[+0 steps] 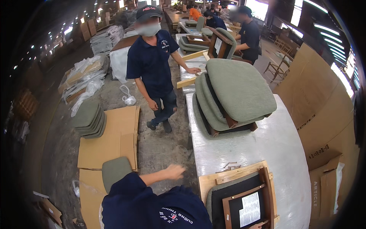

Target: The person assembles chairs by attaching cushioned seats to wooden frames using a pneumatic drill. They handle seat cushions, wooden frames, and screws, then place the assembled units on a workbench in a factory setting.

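My left hand [175, 172] is held out over the floor gap, left of the work table. Motion smears its fingers, and I see nothing clearly in it. At the lower edge, part of my right hand [257, 226] shows, its fingers closed on the brown wooden frame [268, 196] of an upturned chair seat. The upholstered seat [216, 197] has a dark underside and a white paper label [249, 210]. It lies on a light wooden jig [232, 175] with raised strips. Several small metal pieces [231, 166] lie just beyond the jig.
Stacked green chair seats [240, 91] stand on the wrapped table [286, 152]. Across the gap, a masked co-worker [156, 65] rests one hand by wooden bars. More seats [89, 120] are piled on cardboard [108, 141] at left. Tall cardboard [324, 103] borders the right side.
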`<state>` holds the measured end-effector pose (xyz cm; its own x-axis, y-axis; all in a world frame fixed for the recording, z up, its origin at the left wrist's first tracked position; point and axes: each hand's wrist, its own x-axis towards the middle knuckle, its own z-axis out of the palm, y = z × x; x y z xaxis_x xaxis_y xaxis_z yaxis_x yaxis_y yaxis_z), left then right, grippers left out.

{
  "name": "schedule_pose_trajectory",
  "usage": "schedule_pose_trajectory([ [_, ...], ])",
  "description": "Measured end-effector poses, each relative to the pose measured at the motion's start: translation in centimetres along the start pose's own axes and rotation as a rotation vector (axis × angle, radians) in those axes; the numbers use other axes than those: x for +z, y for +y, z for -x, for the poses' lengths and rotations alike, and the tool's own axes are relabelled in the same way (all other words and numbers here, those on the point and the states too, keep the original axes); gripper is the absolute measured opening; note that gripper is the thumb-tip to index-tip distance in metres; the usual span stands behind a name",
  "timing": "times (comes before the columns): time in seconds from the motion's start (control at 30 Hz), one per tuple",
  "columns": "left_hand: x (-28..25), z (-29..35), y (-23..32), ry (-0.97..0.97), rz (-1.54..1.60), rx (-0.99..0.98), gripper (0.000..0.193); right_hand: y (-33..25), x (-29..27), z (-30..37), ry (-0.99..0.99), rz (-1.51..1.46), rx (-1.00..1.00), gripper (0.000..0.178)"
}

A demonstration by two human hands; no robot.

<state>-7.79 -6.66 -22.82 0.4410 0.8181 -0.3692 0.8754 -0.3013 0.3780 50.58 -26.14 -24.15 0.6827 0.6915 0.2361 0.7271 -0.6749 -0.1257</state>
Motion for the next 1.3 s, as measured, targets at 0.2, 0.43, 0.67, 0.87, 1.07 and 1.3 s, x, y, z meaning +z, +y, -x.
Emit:
schedule_pose_trajectory([
  [0.2,6.6,10.7,-1.5,-0.218,0.23,0.107,0.091,-1.1,-2.3,0.1,0.028,0.036,0.182,0.048],
  [0.43,2.7,15.4,1.0,-0.105,0.296,0.272,0.078,2.7,2.3,-1.3,-0.02,-0.208,0.628,0.073],
  [0.67,2.3,11.0,0.5,-0.122,0.417,0.601,0.073,1.6,2.8,-1.3,0.053,-0.588,0.433,0.073],
  [0.87,2.1,9.5,0.0,-0.269,0.301,0.535,0.079,-0.8,3.1,-1.4,0.082,-0.193,0.259,0.064],
  [1.07,1.4,9.0,-0.6,-0.296,0.279,0.521,0.083,-0.7,3.1,-1.6,0.077,-0.108,0.26,0.058],
  [1.3,1.9,9.1,-0.1,-0.287,0.286,0.512,0.086,-0.4,2.9,-1.8,0.087,-0.036,0.222,0.052],
])
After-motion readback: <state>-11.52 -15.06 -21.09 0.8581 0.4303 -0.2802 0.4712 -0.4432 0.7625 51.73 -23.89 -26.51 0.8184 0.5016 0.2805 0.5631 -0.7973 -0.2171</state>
